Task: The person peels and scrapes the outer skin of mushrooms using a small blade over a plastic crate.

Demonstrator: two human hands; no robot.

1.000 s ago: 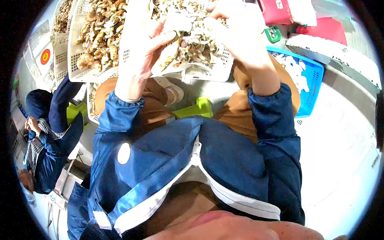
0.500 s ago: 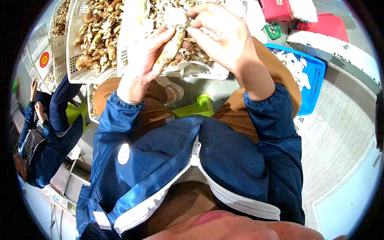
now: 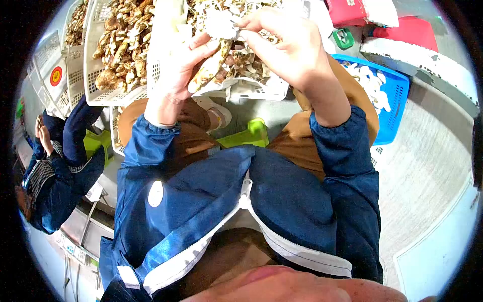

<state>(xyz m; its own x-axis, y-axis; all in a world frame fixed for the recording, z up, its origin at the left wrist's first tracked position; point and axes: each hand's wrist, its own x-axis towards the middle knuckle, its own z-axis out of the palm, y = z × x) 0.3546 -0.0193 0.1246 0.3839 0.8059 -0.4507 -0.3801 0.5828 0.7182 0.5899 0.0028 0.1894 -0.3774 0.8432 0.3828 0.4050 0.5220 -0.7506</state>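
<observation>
My left hand [image 3: 183, 63] is closed around a mushroom [image 3: 207, 71] with a long, brown-stained stem, held at a tilt over a white crate. The mushroom's pale cap [image 3: 223, 29] points away from me and looks washed out in the bright light. My right hand [image 3: 297, 53] has its thumb and forefinger pinched at the cap's right edge. Whatever lies in that pinch is too small to make out. Below both hands, the white crate [image 3: 256, 92] contains pale scraps and trimmings.
A white basket [image 3: 118, 99] of brown mushrooms stands at the left. On the right, a blue basket [image 3: 397, 103] holds white pieces. A green box [image 3: 344, 38] and red containers [image 3: 410, 34] sit farther back. At far left is a co-worker [image 3: 55, 176]. A green stool [image 3: 246, 135] shows between my legs.
My right hand has shifted slightly right, and the thin dark line seen between its fingers no longer shows. The mushroom stays in my left hand. The co-worker's hands have come together.
</observation>
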